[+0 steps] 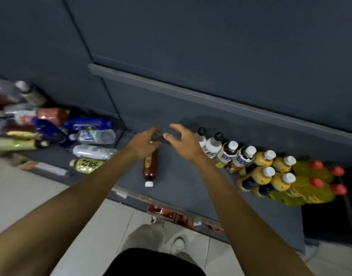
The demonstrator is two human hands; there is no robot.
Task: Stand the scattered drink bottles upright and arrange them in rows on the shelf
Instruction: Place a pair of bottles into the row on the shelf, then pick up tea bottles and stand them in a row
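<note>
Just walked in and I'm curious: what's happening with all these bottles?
A person is tidying a low shelf. Their left hand grips a dark bottle near the back, and the right hand reaches in beside it with fingers spread. A brown bottle lies flat in front. Upright rows already stand on the right, while a pile of bottles still lies scattered on the left.

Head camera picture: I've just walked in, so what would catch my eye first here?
Probably the two bare arms reaching to mid-shelf, where the left hand grips a dark bottle and the right hand hovers open beside it. Next, the neat rows of upright bottles on the right of the shelf, against the jumble of fallen bottles on the left. One brown bottle lies alone in the middle.
</note>
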